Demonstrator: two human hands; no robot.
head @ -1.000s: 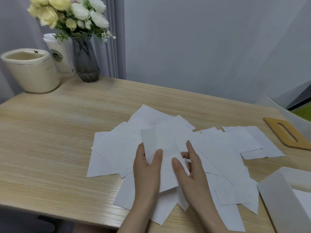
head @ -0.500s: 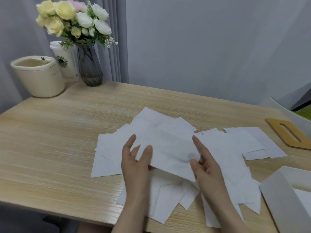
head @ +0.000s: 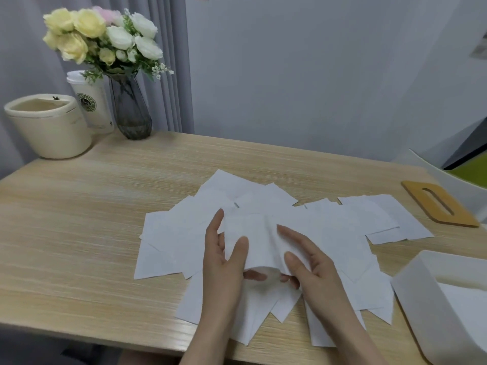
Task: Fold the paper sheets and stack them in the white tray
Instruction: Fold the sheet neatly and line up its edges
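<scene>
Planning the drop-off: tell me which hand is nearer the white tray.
Right. The right hand sits closer to the white tray; the left hand is beyond it, farther left.

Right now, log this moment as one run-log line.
left hand: grips sheet | right hand: grips sheet | sheet: bent mid-fold above paper pile | white tray: right

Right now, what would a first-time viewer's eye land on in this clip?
First, the two hands at center front: the left hand and right hand pinch one paper sheet, bent over into a fold, above a scattered spread of white sheets on the wooden table. Next, the vase of yellow and white flowers at the far left corner, and the white tray at the near right edge.
</scene>
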